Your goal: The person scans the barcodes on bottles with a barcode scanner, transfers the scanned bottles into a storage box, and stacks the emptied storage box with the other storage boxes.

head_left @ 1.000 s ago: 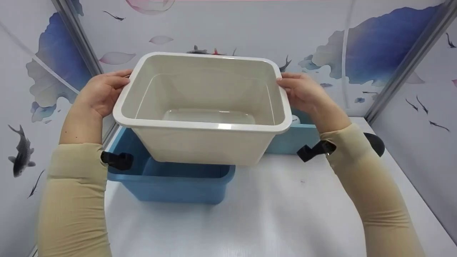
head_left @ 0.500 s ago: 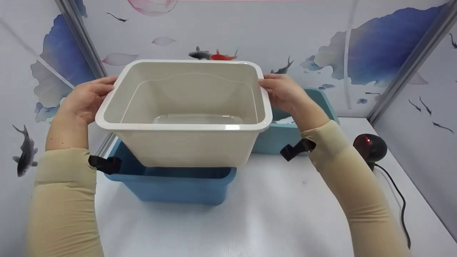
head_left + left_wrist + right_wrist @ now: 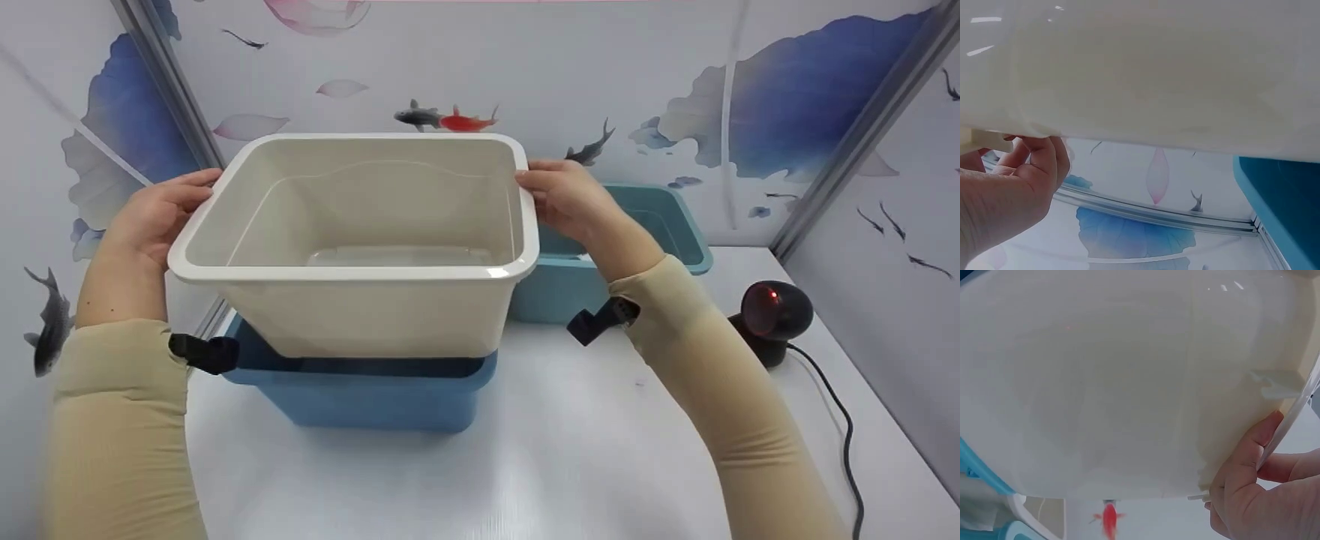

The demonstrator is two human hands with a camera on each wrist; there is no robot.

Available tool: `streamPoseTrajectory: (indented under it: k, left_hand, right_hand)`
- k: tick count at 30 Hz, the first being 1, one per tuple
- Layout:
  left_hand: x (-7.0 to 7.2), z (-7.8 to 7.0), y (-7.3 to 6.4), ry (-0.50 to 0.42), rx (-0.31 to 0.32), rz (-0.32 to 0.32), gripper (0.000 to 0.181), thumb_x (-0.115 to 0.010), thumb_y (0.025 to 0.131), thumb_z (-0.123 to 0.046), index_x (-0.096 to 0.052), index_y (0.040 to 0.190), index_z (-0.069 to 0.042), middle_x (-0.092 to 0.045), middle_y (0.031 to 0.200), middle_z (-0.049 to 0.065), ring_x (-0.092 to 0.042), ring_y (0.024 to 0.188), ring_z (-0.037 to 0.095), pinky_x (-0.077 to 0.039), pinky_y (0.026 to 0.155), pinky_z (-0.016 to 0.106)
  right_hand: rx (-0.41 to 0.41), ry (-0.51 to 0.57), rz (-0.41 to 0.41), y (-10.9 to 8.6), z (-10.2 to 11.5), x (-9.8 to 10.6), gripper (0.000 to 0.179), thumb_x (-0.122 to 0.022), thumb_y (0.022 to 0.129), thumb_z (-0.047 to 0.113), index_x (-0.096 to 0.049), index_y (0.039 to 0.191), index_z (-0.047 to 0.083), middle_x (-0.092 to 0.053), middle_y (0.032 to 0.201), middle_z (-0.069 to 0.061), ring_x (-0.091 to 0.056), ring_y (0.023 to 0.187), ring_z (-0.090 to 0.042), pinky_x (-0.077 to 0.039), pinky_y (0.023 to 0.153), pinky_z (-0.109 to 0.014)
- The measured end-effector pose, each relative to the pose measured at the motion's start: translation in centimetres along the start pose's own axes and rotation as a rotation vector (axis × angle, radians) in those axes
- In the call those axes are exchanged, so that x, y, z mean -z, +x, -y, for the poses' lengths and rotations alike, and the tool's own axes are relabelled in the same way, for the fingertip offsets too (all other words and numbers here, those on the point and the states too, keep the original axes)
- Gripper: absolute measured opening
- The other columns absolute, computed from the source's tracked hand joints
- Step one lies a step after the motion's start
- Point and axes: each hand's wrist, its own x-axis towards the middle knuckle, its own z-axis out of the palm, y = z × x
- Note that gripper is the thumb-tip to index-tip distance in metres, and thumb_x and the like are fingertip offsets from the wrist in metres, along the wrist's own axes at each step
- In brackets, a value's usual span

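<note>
A cream plastic storage bin (image 3: pixel 390 319), its inside bare, is held up level between both hands in the head view. My left hand (image 3: pixel 146 225) grips its left end at the rim, and my right hand (image 3: pixel 574 199) pinches the right rim, thumb over the edge. Below the cream bin stands a blue bin (image 3: pixel 382 397), its mouth mostly covered in this view. In the left wrist view, curled fingers (image 3: pixel 1044 160) hook under the rim. The right wrist view has the right fingers (image 3: pixel 1247 455) bent beneath the rim against the outer wall.
Behind the right forearm stands a teal bin (image 3: pixel 652 202) with something white inside. A black scanner (image 3: pixel 776 311) with a red light and a cable sits at the right on the white table (image 3: pixel 585 450). Printed wall panels (image 3: pixel 525 67) enclose the back and sides.
Both hands have carried the cream bin left and slightly down, over the blue bin. The teal bin and the scanner have come into fuller view.
</note>
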Motion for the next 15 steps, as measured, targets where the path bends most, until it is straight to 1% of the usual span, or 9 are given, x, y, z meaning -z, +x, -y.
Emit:
streamPoseTrajectory:
  k: [4, 7, 9, 11, 14, 15]
  left_hand:
    - [0.2, 0.1, 0.0, -0.005, -0.012, -0.011, 0.022, -0.054, 0.093, -0.008, -0.068, 0.097, -0.025, -0.065, 0.095, -0.005, -0.062, 0.085, 0.009, -0.053, 0.072, 0.021]
    - [0.4, 0.1, -0.1, -0.014, -0.011, -0.025, 0.023, -0.054, 0.093, -0.008, -0.07, 0.095, -0.025, -0.065, 0.093, -0.005, -0.062, 0.082, 0.009, -0.053, 0.07, 0.021]
    - [0.6, 0.1, -0.2, -0.039, -0.01, -0.025, 0.025, -0.052, 0.094, -0.007, -0.071, 0.094, -0.024, -0.066, 0.092, -0.004, -0.062, 0.08, 0.01, -0.054, 0.069, 0.021]
    - [0.8, 0.1, -0.3, -0.045, -0.018, -0.029, 0.025, -0.052, 0.094, -0.007, -0.072, 0.093, -0.023, -0.066, 0.09, -0.003, -0.062, 0.079, 0.01, -0.053, 0.067, 0.021]
    - [1.2, 0.2, -0.3, -0.052, -0.033, -0.03, 0.025, -0.051, 0.094, -0.007, -0.071, 0.093, -0.023, -0.067, 0.089, -0.002, -0.063, 0.077, 0.011, -0.053, 0.067, 0.021]
    - [1.3, 0.3, -0.3, -0.038, -0.04, -0.033, 0.025, -0.052, 0.094, -0.008, -0.071, 0.093, -0.024, -0.067, 0.089, -0.003, -0.063, 0.078, 0.01, -0.053, 0.067, 0.021]
  right_hand:
    - [0.002, 0.02, -0.005, 0.0, -0.2, -0.4, 0.037, -0.051, 0.096, 0.014, -0.051, 0.131, 0.002, -0.054, 0.125, -0.015, -0.056, 0.102, -0.022, -0.052, 0.085, -0.026]
    - [-0.001, 0.026, -0.006, 0.1, -0.2, -0.7, 0.037, -0.052, 0.096, 0.014, -0.052, 0.131, 0.001, -0.054, 0.124, -0.015, -0.056, 0.101, -0.023, -0.05, 0.093, -0.031]
    - [-0.003, 0.02, -0.005, 0.1, -0.3, -1.0, 0.037, -0.052, 0.096, 0.014, -0.052, 0.131, 0.001, -0.054, 0.124, -0.015, -0.055, 0.101, -0.023, -0.048, 0.096, -0.034]
    - [-0.005, 0.012, 0.0, 0.1, -0.4, -1.2, 0.037, -0.051, 0.096, 0.014, -0.052, 0.131, 0.002, -0.054, 0.124, -0.015, -0.055, 0.101, -0.024, -0.049, 0.094, -0.033]
    - [-0.011, -0.001, 0.014, 0.0, -0.6, -1.5, 0.037, -0.05, 0.097, 0.014, -0.051, 0.133, 0.003, -0.053, 0.125, -0.015, -0.054, 0.101, -0.023, -0.053, 0.084, -0.027]
    - [-0.01, -0.008, 0.017, -0.1, -0.7, -1.6, 0.037, -0.05, 0.097, 0.014, -0.05, 0.133, 0.004, -0.053, 0.126, -0.015, -0.055, 0.101, -0.022, -0.053, 0.08, -0.025]
